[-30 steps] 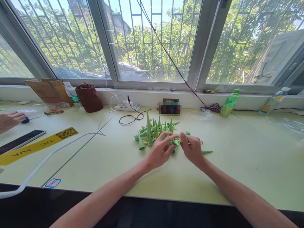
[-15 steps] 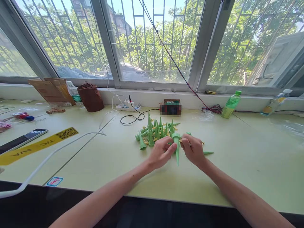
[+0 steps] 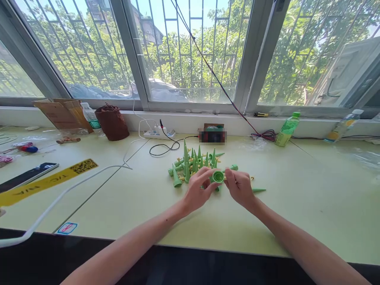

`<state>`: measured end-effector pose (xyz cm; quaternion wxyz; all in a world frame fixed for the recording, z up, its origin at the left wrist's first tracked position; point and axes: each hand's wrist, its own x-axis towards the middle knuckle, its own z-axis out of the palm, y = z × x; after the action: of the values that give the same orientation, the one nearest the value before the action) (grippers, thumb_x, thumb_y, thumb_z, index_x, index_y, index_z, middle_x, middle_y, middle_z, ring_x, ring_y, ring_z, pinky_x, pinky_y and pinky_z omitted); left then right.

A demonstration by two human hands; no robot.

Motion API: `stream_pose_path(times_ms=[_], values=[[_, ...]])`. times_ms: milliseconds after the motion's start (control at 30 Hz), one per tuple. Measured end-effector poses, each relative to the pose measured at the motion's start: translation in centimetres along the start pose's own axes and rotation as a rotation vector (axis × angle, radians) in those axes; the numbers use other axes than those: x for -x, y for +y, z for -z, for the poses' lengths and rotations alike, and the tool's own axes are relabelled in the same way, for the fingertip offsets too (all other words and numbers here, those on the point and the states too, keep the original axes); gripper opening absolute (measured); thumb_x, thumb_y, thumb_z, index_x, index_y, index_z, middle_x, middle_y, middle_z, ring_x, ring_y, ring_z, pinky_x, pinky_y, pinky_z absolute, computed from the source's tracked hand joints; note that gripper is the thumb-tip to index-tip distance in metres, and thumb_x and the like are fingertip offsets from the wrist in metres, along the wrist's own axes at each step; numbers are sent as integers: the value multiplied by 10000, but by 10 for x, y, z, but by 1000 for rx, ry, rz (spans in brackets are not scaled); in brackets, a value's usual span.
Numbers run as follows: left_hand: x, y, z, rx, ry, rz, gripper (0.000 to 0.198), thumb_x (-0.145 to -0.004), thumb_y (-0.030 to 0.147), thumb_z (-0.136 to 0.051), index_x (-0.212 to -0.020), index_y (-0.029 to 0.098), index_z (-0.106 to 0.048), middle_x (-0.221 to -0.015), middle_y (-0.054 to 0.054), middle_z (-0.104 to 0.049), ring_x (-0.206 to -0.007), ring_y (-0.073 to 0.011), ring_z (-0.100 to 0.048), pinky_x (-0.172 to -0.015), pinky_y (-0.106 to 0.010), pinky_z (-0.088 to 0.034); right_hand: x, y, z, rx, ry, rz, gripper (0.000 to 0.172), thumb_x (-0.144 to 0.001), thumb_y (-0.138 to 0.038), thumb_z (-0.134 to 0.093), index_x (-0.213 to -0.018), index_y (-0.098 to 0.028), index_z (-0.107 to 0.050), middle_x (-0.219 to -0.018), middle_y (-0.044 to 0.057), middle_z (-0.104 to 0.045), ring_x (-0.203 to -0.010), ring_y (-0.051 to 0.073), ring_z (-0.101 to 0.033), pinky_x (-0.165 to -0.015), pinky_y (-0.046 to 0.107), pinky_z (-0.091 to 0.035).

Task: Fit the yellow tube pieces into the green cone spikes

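Observation:
My left hand (image 3: 197, 188) is closed round a green plastic watering spike (image 3: 218, 177), its round hollow end facing me. At the spike's side, my right hand (image 3: 240, 188) pinches a small yellow valve (image 3: 225, 178), mostly hidden by the fingers. Just behind my left hand is a cluster of green spikes (image 3: 186, 164) with yellow pieces among them, several standing tip up and others lying down. Another green spike (image 3: 259, 190) pokes out beyond my right hand, and a green ribbed end (image 3: 234, 167) shows behind it.
A black cable (image 3: 164, 149) runs from the power strip (image 3: 151, 134) to a pixelated device (image 3: 213, 135). Bottles, including a green one (image 3: 287, 130), stand by the window. A brown pouch (image 3: 112, 122), a phone (image 3: 29, 176) and a white cable (image 3: 86, 174) are on the left.
The spike has turned from tip down to its open round end facing me. Both hands stay close together on it, and the view has shifted slightly.

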<state>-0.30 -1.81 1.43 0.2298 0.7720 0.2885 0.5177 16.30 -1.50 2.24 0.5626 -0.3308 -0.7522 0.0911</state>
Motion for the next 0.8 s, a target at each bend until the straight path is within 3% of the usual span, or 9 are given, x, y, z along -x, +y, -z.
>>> stream_pose_path(times_ms=[167,233,333,400,567,800], values=[[1,7,-3,39,36,110,244,-901,298,-593,-1118,195,-551,-908,-20,-590,-500,-25,-475,-455,-152,-392,1,2,2,24,47,-16,459,-1015,-306,-341,-569,-204,-382,-484,-39,-402,-437,86,-350,-467,236,-301],[0,9,-3,84,32,176,203,-915,358,-565,-992,170,-547,-789,4,-584,-454,-27,-466,-424,-148,-363,2,4,3,34,68,-31,446,-1012,-302,-345,-579,-205,-393,-490,-42,-408,-439,85,-359,-477,231,-307],[-1,10,-1,232,-66,261,431,-971,477,-407,-731,141,-531,-546,14,-528,-382,-50,-437,-390,-169,-340,3,8,4,50,51,-1,433,-1007,-304,-361,-586,-208,-387,-495,-49,-387,-443,88,-342,-480,230,-301],[-2,10,0,374,-146,336,548,-980,537,-318,-665,136,-520,-462,4,-502,-345,-68,-423,-371,-190,-331,2,9,5,52,8,44,421,-1003,-299,-373,-591,-209,-386,-507,-49,-385,-451,89,-333,-482,228,-300],[-5,18,4,541,-214,496,544,-944,584,-377,-679,131,-519,-465,-12,-529,-353,-93,-464,-363,-203,-345,-1,8,7,11,-92,98,368,-995,-268,-400,-633,-207,-420,-537,-48,-430,-461,85,-349,-491,216,-314],[-6,18,8,515,-226,410,409,-944,543,-425,-833,154,-487,-504,29,-522,-381,-98,-498,-367,-191,-355,0,13,5,-12,-110,48,380,-1005,-307,-377,-638,-209,-373,-540,-50,-386,-462,85,-321,-478,224,-297]])
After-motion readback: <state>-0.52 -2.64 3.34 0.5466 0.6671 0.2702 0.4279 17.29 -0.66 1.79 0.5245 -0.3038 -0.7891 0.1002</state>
